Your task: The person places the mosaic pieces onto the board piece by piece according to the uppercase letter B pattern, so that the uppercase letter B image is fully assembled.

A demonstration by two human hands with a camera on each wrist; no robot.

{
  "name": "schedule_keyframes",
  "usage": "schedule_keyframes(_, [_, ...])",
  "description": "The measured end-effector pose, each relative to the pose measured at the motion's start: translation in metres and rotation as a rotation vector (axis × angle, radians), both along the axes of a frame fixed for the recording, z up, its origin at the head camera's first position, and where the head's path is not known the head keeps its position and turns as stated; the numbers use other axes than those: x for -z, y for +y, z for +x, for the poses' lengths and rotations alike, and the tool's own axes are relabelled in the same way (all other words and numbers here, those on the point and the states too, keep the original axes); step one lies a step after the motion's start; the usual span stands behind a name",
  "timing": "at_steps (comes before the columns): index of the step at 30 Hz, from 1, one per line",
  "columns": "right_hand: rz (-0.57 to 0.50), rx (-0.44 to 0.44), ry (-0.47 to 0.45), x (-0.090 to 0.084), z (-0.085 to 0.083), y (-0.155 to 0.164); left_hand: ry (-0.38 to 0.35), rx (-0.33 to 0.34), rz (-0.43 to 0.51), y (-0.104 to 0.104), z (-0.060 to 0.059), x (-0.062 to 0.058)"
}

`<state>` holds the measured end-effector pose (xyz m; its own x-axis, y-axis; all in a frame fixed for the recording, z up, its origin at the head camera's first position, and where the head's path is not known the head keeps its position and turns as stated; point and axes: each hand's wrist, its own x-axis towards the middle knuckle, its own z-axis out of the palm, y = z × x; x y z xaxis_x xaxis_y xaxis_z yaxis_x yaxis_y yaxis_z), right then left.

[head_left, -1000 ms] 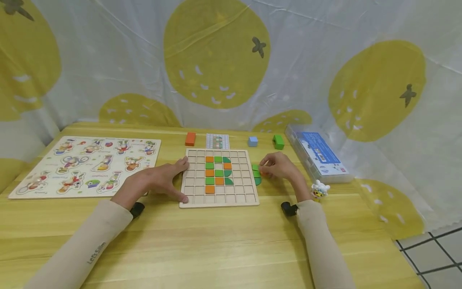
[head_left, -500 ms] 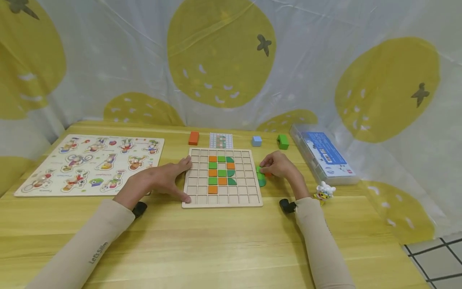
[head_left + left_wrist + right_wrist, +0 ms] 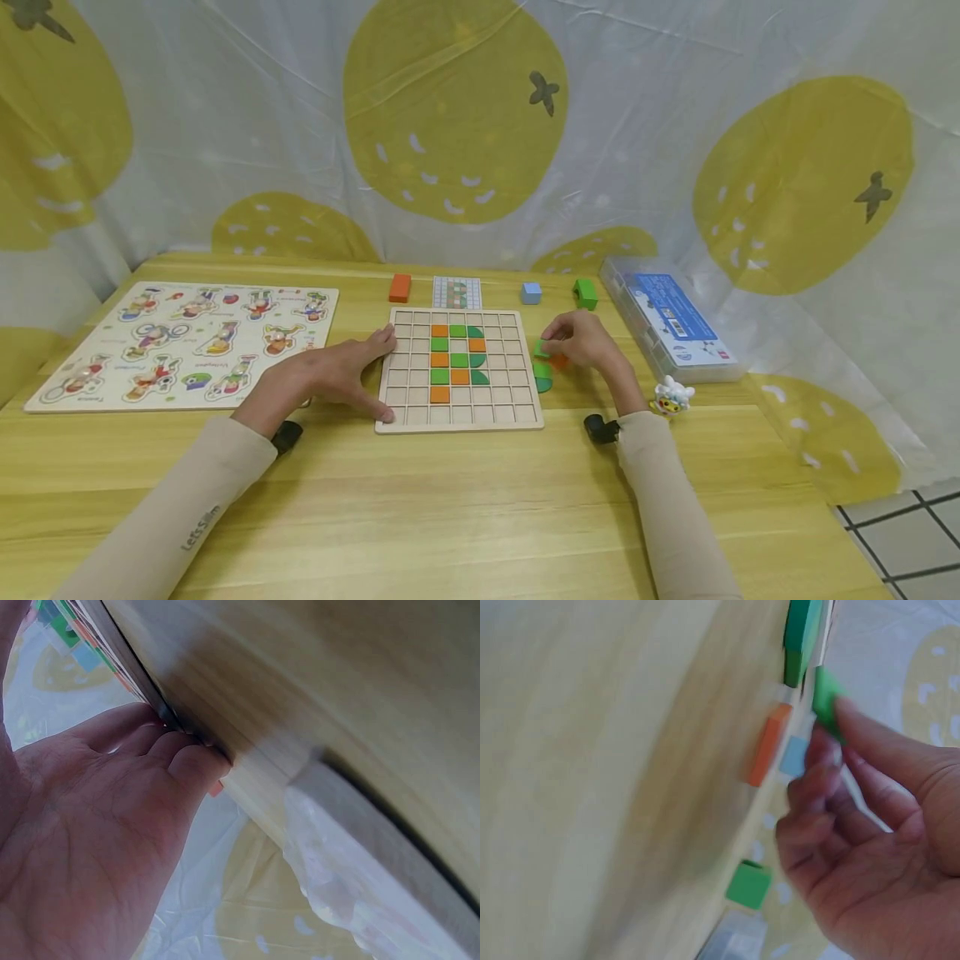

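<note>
A wooden grid board (image 3: 498, 413) lies in the head view, with orange, green and dark green rounded tiles forming a letter-like pattern. My left hand (image 3: 333, 375) rests against its left edge, thumb at the near corner and fingers farther up; the left wrist view shows the fingers touching the edge. To the board's right, my right hand (image 3: 588, 342) pinches a green square tile (image 3: 826, 701) between thumb and fingers, tilted above the table in the right wrist view. Below that hand lie an orange tile (image 3: 769, 742), a green tile (image 3: 542, 370) and a dark green rounded tile (image 3: 543, 386).
Behind the board are a pattern card (image 3: 457, 292), a red block (image 3: 400, 288), a blue cube (image 3: 531, 292) and a green arch block (image 3: 585, 294). A clear plastic case (image 3: 678, 321) and small figurine (image 3: 670, 397) stand right; a picture puzzle board (image 3: 183, 346) lies left.
The right hand has stayed beside the board and now lifts a green tile slightly from the small pile. The left hand keeps its place at the board's edge; the head view shifted slightly.
</note>
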<state>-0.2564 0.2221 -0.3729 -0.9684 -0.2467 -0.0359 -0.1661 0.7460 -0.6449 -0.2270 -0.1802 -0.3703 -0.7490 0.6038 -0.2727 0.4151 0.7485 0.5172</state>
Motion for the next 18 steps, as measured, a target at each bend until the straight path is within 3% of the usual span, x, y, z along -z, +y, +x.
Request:
schedule_keyframes(3, [-0.075,-0.05,-0.015,-0.003,0.003,-0.008,0.004,0.0,0.001,0.0,0.001,0.001])
schedule_keyframes(10, [-0.186,-0.34,-0.216,-0.007,0.012,-0.05,-0.012,-0.014,-0.011,0.0,-0.001,0.002])
schedule_keyframes(18, [-0.159,-0.34,-0.228,-0.004,0.018,-0.068,-0.011,-0.025,-0.024,0.0,-0.001,0.001])
